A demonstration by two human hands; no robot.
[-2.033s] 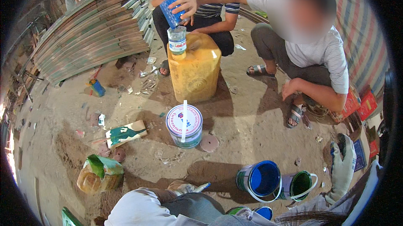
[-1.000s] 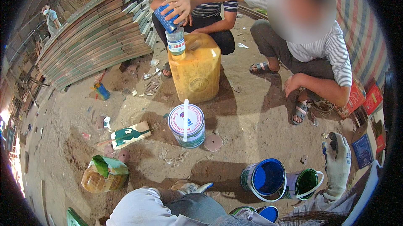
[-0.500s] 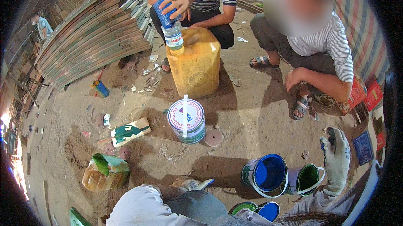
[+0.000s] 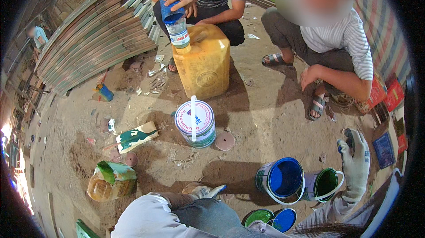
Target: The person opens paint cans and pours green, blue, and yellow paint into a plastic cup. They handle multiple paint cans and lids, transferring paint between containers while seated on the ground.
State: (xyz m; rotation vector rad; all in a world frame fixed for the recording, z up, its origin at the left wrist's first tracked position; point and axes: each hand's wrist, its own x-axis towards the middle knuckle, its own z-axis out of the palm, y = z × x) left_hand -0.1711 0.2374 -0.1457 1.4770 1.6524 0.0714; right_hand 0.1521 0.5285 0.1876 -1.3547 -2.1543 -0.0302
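Note:
My right hand (image 4: 357, 160), in a white glove with dark-stained fingertips, is raised beside the open paint cans, its fingers loosely bent and nothing visible in it. Below it stand a blue-coated can (image 4: 286, 180) and a green-coated can (image 4: 326, 183), both with wire handles. By my bent knee, my left hand (image 4: 205, 190), also gloved, stretches its blue-tipped fingers to the right over the ground; it is partly hidden by my sleeve. Ahead, a crouching person tips a blue cup (image 4: 171, 13) over a clear bottle piece (image 4: 179, 33) standing in the mouth of a yellow jerrycan (image 4: 206, 63).
A lidded white paint can (image 4: 195, 123) stands mid-ground. To the left lie a green-stained board (image 4: 137, 137), a cut plastic jug (image 4: 113, 180) and a blue-stained container (image 4: 105, 92). Two paint-coated lids (image 4: 283, 219) rest near me. Stacked metal lengths (image 4: 97, 34) are behind; another person crouches beyond the jerrycan.
The co-worker's blue cup now tilts further, its rim showing over the bottle piece. My view has shifted slightly; both my hands stay nearly in place.

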